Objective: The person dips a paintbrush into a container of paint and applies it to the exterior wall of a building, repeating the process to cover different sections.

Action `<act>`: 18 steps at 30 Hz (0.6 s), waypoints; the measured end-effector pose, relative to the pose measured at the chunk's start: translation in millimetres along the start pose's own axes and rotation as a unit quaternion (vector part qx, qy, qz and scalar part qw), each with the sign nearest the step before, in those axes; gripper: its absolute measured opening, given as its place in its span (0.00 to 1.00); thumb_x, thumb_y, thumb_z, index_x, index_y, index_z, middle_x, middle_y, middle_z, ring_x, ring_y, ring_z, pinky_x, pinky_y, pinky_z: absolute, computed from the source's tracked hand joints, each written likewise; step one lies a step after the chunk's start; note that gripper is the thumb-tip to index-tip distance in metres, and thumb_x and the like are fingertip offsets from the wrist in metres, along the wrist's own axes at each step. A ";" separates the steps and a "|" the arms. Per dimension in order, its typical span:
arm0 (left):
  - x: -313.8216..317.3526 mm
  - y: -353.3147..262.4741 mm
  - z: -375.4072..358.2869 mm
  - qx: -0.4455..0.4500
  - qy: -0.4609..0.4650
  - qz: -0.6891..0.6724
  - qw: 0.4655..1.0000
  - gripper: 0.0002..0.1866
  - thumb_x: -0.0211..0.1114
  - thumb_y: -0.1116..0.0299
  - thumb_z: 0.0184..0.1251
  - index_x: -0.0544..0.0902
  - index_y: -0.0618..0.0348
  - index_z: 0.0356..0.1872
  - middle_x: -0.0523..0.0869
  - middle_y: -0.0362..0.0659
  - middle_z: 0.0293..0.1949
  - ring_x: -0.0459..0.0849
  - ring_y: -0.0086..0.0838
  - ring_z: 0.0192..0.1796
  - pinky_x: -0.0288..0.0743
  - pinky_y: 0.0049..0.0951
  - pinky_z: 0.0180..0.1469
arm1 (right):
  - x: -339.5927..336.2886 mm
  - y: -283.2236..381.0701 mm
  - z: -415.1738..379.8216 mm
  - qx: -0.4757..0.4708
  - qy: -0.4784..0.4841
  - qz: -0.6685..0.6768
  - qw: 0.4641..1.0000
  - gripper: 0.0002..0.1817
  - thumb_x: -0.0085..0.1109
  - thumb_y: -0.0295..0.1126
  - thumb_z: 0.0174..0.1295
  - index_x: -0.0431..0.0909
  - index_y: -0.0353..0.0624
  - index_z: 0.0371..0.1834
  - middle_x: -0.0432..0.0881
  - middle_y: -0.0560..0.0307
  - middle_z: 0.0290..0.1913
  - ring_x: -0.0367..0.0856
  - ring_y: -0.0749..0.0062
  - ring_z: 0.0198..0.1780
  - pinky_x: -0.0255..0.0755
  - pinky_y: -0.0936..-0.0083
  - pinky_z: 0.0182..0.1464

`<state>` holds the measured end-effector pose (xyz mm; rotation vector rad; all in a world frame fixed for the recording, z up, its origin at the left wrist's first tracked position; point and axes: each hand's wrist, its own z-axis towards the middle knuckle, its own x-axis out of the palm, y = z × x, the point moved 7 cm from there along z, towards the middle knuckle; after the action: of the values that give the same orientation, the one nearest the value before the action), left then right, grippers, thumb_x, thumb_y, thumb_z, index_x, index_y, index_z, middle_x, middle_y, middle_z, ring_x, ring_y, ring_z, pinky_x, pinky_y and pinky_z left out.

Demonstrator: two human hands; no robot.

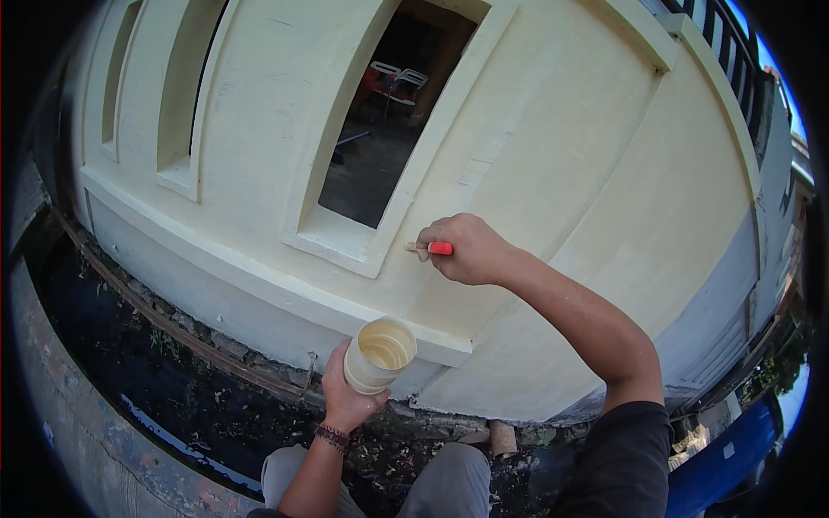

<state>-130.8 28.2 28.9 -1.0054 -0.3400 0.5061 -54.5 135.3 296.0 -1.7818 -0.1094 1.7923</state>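
Observation:
My right hand (466, 248) is closed around a small brush with a red handle (440, 249). The brush's pale tip (412, 247) points left at the cream wall (518, 173), just right of the lower corner of a window frame (373, 263); whether it touches the wall I cannot tell. Lower down, my left hand (347, 399) grips a cream-coloured cup (380, 354) from its left and underside. The cup's mouth tilts up, and its inside is coated in pale cream; how full it is cannot be made out.
Narrow openings (186, 95) run along the wall to the left. A ledge (216, 265) crosses below the window. Dark ground with debris and a dark ditch (147, 371) lie at the wall's foot. A short pipe (502, 439) and a blue object (725, 457) are at the lower right.

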 end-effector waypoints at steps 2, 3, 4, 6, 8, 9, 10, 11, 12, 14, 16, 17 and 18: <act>0.5 1.7 0.5 0.007 0.000 -0.001 1.000 0.47 0.83 0.73 0.32 0.72 0.60 0.64 0.82 0.51 0.54 0.83 0.46 0.57 0.78 0.41 0.61 | -44.1 -34.7 9.7 0.020 -0.108 0.162 0.981 0.06 0.61 0.20 0.50 0.82 0.41 0.32 0.87 0.47 0.37 0.85 0.52 0.40 0.79 0.63 0.46; 1.9 3.1 0.1 0.003 0.003 0.006 1.000 0.48 0.83 0.73 0.32 0.71 0.60 0.64 0.82 0.51 0.54 0.83 0.46 0.57 0.78 0.41 0.61 | -80.8 -66.5 13.2 0.093 -0.177 0.173 0.964 0.06 0.61 0.18 0.51 0.82 0.38 0.32 0.87 0.50 0.32 0.83 0.60 0.35 0.78 0.69 0.43; 2.2 4.2 0.1 -0.002 0.007 0.015 1.000 0.48 0.83 0.73 0.32 0.71 0.60 0.64 0.82 0.51 0.54 0.83 0.46 0.57 0.78 0.41 0.61 | -112.8 -101.6 13.5 0.163 -0.194 0.260 0.932 0.06 0.62 0.18 0.54 0.83 0.39 0.34 0.85 0.56 0.31 0.81 0.71 0.34 0.77 0.74 0.42; 1.4 -0.3 3.4 0.009 0.004 0.022 1.000 0.48 0.83 0.73 0.32 0.71 0.61 0.63 0.82 0.52 0.54 0.83 0.46 0.57 0.78 0.41 0.61 | -196.3 -136.5 9.5 0.139 -0.309 0.170 0.925 0.04 0.59 0.18 0.56 0.81 0.36 0.33 0.83 0.63 0.30 0.80 0.80 0.35 0.76 0.76 0.41; 2.7 -2.8 3.0 0.013 0.004 0.026 1.000 0.48 0.83 0.73 0.32 0.72 0.61 0.63 0.82 0.52 0.54 0.83 0.46 0.57 0.78 0.41 0.61 | -269.9 -149.0 1.6 0.150 -0.402 0.014 0.903 0.05 0.60 0.21 0.57 0.83 0.41 0.35 0.84 0.61 0.30 0.80 0.77 0.34 0.76 0.76 0.41; 3.4 -3.0 3.4 0.014 0.001 0.024 1.000 0.48 0.83 0.73 0.32 0.72 0.61 0.63 0.82 0.52 0.54 0.83 0.46 0.57 0.78 0.41 0.61 | -295.3 -147.9 -1.7 0.166 -0.440 -0.066 0.880 0.06 0.60 0.21 0.58 0.84 0.42 0.37 0.84 0.59 0.30 0.80 0.76 0.33 0.76 0.76 0.41; 4.4 -1.4 3.4 0.005 0.002 0.026 1.000 0.47 0.83 0.73 0.32 0.72 0.61 0.63 0.82 0.52 0.54 0.83 0.46 0.57 0.78 0.41 0.61 | -304.5 -157.4 3.9 0.164 -0.440 -0.068 0.880 0.06 0.60 0.21 0.58 0.84 0.42 0.37 0.84 0.59 0.30 0.80 0.76 0.33 0.76 0.76 0.41; 5.5 0.3 2.7 -0.005 0.003 0.028 1.000 0.47 0.83 0.73 0.32 0.72 0.61 0.63 0.82 0.52 0.54 0.83 0.47 0.57 0.78 0.41 0.61 | -314.9 -150.2 7.7 0.107 -0.467 -0.123 0.869 0.07 0.57 0.20 0.55 0.84 0.41 0.32 0.85 0.52 0.29 0.83 0.64 0.33 0.76 0.70 0.38; 6.6 2.1 2.6 -0.005 0.004 0.027 1.000 0.47 0.83 0.73 0.32 0.72 0.61 0.63 0.82 0.52 0.54 0.83 0.47 0.57 0.78 0.41 0.61 | -319.1 -142.8 7.4 0.051 -0.491 -0.177 0.851 0.08 0.53 0.19 0.52 0.84 0.41 0.27 0.85 0.44 0.29 0.86 0.53 0.33 0.77 0.64 0.36; 8.7 3.4 2.7 0.012 -0.001 0.024 1.000 0.47 0.83 0.73 0.31 0.72 0.61 0.63 0.82 0.52 0.54 0.84 0.47 0.57 0.78 0.41 0.61 | -281.9 -154.3 15.6 0.082 -0.431 -0.196 0.877 0.09 0.60 0.20 0.55 0.84 0.44 0.37 0.86 0.54 0.36 0.84 0.64 0.35 0.77 0.71 0.40; 8.7 2.8 2.4 0.007 0.001 0.016 1.000 0.47 0.83 0.73 0.31 0.72 0.61 0.63 0.82 0.52 0.54 0.84 0.47 0.57 0.78 0.41 0.61 | -226.2 -142.2 16.5 0.062 -0.384 -0.201 0.899 0.08 0.60 0.21 0.53 0.83 0.46 0.34 0.86 0.54 0.38 0.85 0.57 0.39 0.78 0.66 0.41; 8.8 3.0 2.8 0.003 0.000 0.007 1.000 0.47 0.82 0.73 0.31 0.72 0.61 0.63 0.82 0.52 0.54 0.83 0.47 0.57 0.78 0.41 0.61 | -193.2 -125.8 12.9 0.064 -0.368 -0.160 0.914 0.08 0.61 0.22 0.52 0.82 0.48 0.33 0.85 0.55 0.38 0.85 0.55 0.41 0.78 0.62 0.42; 9.2 6.4 2.7 0.000 0.001 0.006 1.000 0.47 0.82 0.73 0.31 0.72 0.61 0.63 0.82 0.52 0.54 0.83 0.47 0.57 0.78 0.41 0.61 | -158.1 -103.3 7.9 0.041 -0.359 -0.149 0.920 0.08 0.63 0.22 0.51 0.80 0.49 0.31 0.85 0.55 0.37 0.85 0.56 0.42 0.79 0.63 0.42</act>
<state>-126.1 38.0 25.1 -1.0082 -0.3325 0.5163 -38.7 149.2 483.9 -0.9067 -0.5542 2.0835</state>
